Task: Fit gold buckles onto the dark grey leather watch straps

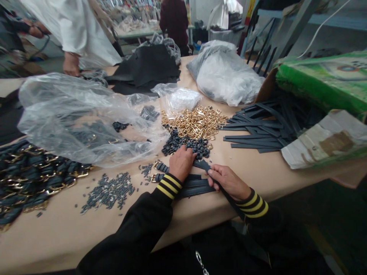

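Note:
My right hand is closed around a dark strap, pinching it between thumb and fingers; its tail runs down past my wrist toward the table edge. My left hand is at the near edge of a pile of small dark loops, its fingers curled down and partly hidden, so what they hold cannot be made out. Beneath my hands lie several flat dark straps. Two straps with gold buckles stick out left of my left wrist. Behind the loops is a heap of gold buckles.
Many small dark pieces are scattered at left, near a stack of buckled straps. A clear plastic bag spreads behind them. Loose straps spill from a green box at right. A person in white stands across the table.

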### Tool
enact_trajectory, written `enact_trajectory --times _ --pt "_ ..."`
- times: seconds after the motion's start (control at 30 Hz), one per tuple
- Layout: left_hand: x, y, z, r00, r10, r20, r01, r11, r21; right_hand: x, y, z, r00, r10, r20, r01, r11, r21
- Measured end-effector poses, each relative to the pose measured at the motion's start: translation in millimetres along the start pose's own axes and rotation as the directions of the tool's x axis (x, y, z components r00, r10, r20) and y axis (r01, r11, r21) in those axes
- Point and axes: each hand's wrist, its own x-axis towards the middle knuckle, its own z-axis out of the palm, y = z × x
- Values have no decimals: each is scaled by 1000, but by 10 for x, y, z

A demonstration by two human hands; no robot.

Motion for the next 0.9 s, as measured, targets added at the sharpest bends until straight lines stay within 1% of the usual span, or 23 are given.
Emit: enact_trajectory --times 0.1,0.2,0.27,0.33,0.4,0.43,0.47,0.5,0.53,0.57,0.6,0.63,0.67,0.7,0.77,0.8,0.83,0.9 --pt "91 57 -26 998 -54 -31 52 997 -58 -11 -5 -25 999 18 -31 -16 997 76" --pt "155 68 -33 998 -39 -42 34 992 -123 4 -55 -56 992 93 -80 -70 965 253" --pt "167 41 -27 999 -20 -47 13 988 -156 32 -105 -80 983 155 -102 -106 920 376" --pt "152 -7 -24 998 -13 -64 0 982 -189 68 -150 -109 976 188 -106 -121 883 454" --pt "105 -61 -36 993 -52 -108 17 952 -307 100 -176 -137 976 196 -97 -125 863 489" --pt "70 -85 -51 988 -101 -120 39 899 -436 111 -182 -148 976 199 -86 -131 859 496" --pt "26 -105 -72 984 -151 -98 65 806 -588 118 -186 -154 977 200 -76 -137 858 495" --pt "-27 -119 -98 981 -191 -43 97 664 -742 119 -188 -154 978 198 -66 -142 861 489" --pt "-86 -125 -125 977 -211 34 135 487 -863 117 -190 -146 979 195 -53 -146 866 479" --pt "-151 -123 -151 972 -205 117 177 309 -934 109 -193 -130 981 191 -41 -150 873 464" --pt "-220 -114 -174 964 -190 185 215 149 -965 95 -198 -105 983 184 -28 -153 883 443" --pt "-291 -100 -190 955 -178 236 242 17 -970 77 -205 -70 985 169 -19 -147 902 405" --pt "-363 -82 -199 946 -177 273 261 -86 -961 52 -213 -27 990 140 -13 -127 931 342" --pt "-434 -61 -200 936 -180 301 273 -166 -948 23 -222 23 995 98 -5 -93 963 251" --pt "-568 -22 -185 921 -187 341 281 -284 -917 -47 -239 133 1000 -17 12 17 1000 -11" --pt "-629 -6 -172 917 -192 350 276 -332 -902 -84 -246 187 997 -79 18 80 985 -155" --pt "-686 6 -159 915 -197 353 263 -373 -890 -119 -252 235 991 -132 21 132 950 -282" --pt "-781 16 -139 916 -212 341 227 -430 -874 -178 -260 312 981 -193 19 181 875 -448"
